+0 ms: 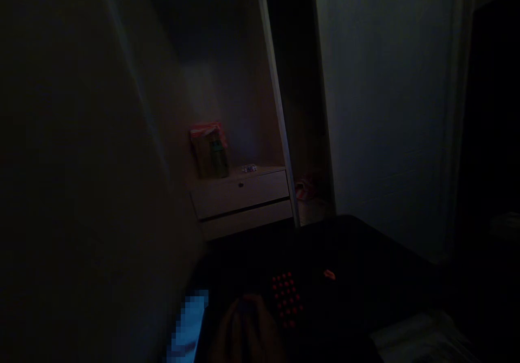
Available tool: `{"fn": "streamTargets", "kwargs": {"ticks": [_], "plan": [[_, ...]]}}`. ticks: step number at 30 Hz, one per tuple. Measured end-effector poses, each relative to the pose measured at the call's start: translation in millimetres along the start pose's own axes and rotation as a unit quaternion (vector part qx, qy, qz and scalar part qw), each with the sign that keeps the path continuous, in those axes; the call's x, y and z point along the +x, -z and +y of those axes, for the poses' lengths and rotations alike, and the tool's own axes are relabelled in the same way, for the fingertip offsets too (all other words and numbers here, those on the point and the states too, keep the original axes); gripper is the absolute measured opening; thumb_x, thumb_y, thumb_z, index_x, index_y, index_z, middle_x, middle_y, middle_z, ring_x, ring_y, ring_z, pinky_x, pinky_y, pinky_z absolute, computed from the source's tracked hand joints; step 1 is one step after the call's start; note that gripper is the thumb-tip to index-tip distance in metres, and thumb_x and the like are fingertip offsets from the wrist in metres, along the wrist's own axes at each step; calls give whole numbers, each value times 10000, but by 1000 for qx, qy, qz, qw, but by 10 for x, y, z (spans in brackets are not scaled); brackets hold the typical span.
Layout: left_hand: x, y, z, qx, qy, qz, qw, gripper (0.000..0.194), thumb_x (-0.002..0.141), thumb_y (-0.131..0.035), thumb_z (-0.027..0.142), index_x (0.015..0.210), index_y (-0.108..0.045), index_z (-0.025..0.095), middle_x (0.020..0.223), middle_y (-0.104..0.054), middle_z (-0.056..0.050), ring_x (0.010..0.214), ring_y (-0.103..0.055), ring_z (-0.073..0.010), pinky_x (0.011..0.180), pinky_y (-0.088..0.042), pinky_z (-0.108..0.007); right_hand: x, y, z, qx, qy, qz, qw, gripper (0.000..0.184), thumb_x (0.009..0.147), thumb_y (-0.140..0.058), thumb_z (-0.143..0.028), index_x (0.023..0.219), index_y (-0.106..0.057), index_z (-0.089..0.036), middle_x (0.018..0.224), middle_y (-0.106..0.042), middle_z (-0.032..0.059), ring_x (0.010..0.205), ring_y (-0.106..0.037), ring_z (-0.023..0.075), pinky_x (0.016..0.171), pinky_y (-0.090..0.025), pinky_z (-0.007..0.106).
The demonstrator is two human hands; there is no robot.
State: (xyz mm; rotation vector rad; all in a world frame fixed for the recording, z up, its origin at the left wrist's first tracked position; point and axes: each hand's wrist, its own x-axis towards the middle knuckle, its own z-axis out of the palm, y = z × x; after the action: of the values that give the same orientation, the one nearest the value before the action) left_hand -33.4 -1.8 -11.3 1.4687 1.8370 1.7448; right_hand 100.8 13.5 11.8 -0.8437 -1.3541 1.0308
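Observation:
The room is very dark. At the bottom centre, a dim brownish rounded shape (247, 328) rises from the lower edge. It may be one of my hands, but no fingers can be made out, and I cannot tell which hand it is. Just left of it glows a blurred blue patch (189, 322), like a lit screen. To its right, a dark surface (357, 254) carries a cluster of small red dots (286, 299) and one small orange object (329, 274). No other hand shows.
A pale drawer unit (244, 195) stands at the back inside an open wardrobe. A red-topped packet (209, 150) and a small item (249, 168) sit on it. A large dark panel (81, 189) fills the left, a pale wall (385, 108) the right. White fabric (422, 338) lies at the lower right.

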Motion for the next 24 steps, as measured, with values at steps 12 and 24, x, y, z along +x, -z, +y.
{"fn": "streamTargets", "kwargs": {"ticks": [12, 24], "plan": [[-66, -82, -19, -2, 45, 22, 999, 573, 910, -556, 582, 1295, -654, 168, 1374, -705, -148, 1251, -678, -310, 1034, -574, -431, -26, -43, 189, 33, -23, -11, 999, 419, 998, -542, -397, 1375, -649, -246, 1417, -684, 96, 1324, -645, 256, 1158, -498, 413], [-44, -24, -11, -5, 48, -27, 998, 565, 883, -575, 570, 1268, -707, 178, 1367, -717, -124, 1280, -665, -307, 1085, -548, -426, 17, -72, 348, 12, 2, -13, 1000, 408, 968, -614, -413, 1344, -678, -270, 1403, -698, 82, 1325, -647, 275, 1160, -500, 396]]}}
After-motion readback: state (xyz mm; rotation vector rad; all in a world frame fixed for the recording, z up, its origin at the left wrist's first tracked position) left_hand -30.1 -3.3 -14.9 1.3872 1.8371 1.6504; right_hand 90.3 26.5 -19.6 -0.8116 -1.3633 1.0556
